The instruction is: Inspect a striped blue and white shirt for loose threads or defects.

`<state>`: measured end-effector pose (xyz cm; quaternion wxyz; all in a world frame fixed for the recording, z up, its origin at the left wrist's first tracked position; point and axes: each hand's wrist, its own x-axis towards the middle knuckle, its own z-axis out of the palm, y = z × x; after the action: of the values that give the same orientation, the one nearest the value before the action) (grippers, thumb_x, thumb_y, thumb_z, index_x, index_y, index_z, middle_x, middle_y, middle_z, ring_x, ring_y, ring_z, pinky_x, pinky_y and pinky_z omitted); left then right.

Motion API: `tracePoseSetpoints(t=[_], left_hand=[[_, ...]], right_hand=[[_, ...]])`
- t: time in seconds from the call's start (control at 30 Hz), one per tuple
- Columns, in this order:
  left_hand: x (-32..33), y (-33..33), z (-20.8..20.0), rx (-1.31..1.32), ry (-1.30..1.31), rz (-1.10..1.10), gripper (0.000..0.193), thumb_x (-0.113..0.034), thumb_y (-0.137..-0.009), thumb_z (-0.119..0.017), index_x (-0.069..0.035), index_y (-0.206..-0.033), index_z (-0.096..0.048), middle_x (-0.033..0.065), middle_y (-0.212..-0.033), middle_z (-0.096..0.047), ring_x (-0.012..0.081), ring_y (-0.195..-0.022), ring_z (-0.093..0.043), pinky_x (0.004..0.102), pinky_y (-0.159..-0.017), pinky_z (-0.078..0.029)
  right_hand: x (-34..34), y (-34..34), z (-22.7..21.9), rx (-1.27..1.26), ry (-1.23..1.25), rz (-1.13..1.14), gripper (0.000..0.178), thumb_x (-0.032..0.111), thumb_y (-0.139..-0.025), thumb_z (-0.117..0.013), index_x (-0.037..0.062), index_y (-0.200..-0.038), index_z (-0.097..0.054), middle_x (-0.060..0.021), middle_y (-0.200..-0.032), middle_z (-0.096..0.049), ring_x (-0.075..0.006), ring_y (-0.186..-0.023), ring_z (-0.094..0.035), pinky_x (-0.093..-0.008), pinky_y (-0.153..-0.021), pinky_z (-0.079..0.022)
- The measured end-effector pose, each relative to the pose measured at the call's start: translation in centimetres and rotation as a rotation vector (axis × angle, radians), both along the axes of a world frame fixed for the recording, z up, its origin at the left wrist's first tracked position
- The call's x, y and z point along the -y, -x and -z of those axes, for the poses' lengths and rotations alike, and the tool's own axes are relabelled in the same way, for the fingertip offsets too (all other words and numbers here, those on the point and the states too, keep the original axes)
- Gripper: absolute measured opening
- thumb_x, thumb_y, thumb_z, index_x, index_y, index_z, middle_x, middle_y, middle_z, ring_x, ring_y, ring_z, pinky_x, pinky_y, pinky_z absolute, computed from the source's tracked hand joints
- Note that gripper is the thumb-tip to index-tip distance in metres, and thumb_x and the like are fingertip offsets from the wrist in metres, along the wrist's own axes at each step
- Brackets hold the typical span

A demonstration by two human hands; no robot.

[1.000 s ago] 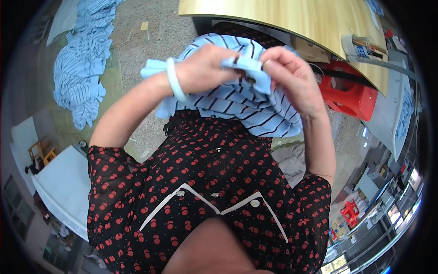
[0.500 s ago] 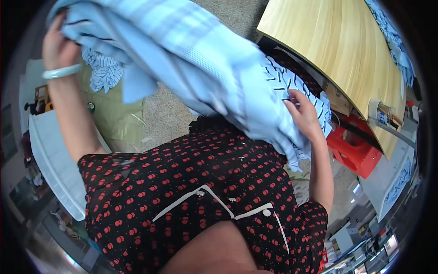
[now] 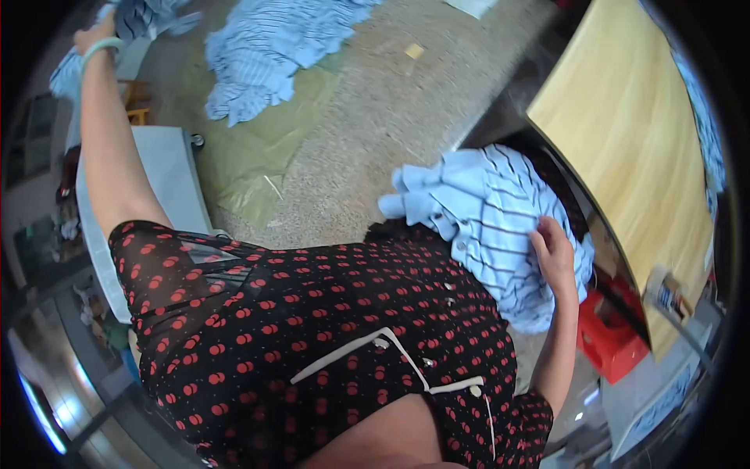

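My left hand (image 3: pixel 95 36) is stretched out to the far upper left, a pale green bangle (image 3: pixel 101 48) at its wrist. Its fingers are closed on a light blue striped garment (image 3: pixel 148 17), smeared by motion and partly out of the picture. A blue shirt with dark stripes (image 3: pixel 504 211) lies bunched across my lap, its buttons showing. My right hand (image 3: pixel 555 252) rests on the right side of this shirt. The thumb and bent fingers are apart, and no cloth shows between them.
A heap of blue striped garments (image 3: pixel 266 55) lies on an olive sheet (image 3: pixel 258 172) on the floor. To the right stand a wooden tabletop (image 3: pixel 617 156), a red plastic stool (image 3: pixel 605 336) and a cup of tools (image 3: pixel 668 291). A grey table (image 3: pixel 168 168) is at left.
The large blue garment has swung from across my front to the far upper left with my left hand, uncovering the striped shirt in my lap. The view has shifted, showing the floor heap.
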<state>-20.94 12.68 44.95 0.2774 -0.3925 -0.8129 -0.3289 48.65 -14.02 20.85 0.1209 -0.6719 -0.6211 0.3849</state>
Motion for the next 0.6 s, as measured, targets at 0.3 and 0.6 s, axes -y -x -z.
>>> tracePoseSetpoints(t=[0.3, 0.6], left_hand=[[11.9, -29.2, 27.9, 0.765, 1.072, 1.304, 0.026, -0.019, -0.081, -0.057, -0.003, -0.102, -0.057, 0.0027, -0.096, -0.059, 0.0123, -0.083, -0.054, 0.0263, -0.073, -0.044], [20.3, -41.5, 28.0, 0.201, 0.972, 1.795, 0.045, -0.013, -0.07, -0.062, -0.004, -0.112, -0.047, 0.0161, -0.111, -0.044, 0.0321, -0.1, -0.047, 0.0361, -0.084, -0.04]], right_hand=[[3.4, 3.0, -5.1, 0.092, -0.115, -0.297, 0.04, 0.017, -0.068, -0.068, 0.0003, -0.1, -0.052, -0.016, -0.095, -0.055, -0.0322, -0.089, -0.053, -0.036, -0.077, -0.043], [11.0, 2.0, -1.2, 0.264, -0.116, -0.06, 0.029, 0.012, -0.067, -0.065, 0.002, -0.09, -0.05, -0.0144, -0.081, -0.053, -0.0322, -0.078, -0.052, -0.0392, -0.067, -0.042]])
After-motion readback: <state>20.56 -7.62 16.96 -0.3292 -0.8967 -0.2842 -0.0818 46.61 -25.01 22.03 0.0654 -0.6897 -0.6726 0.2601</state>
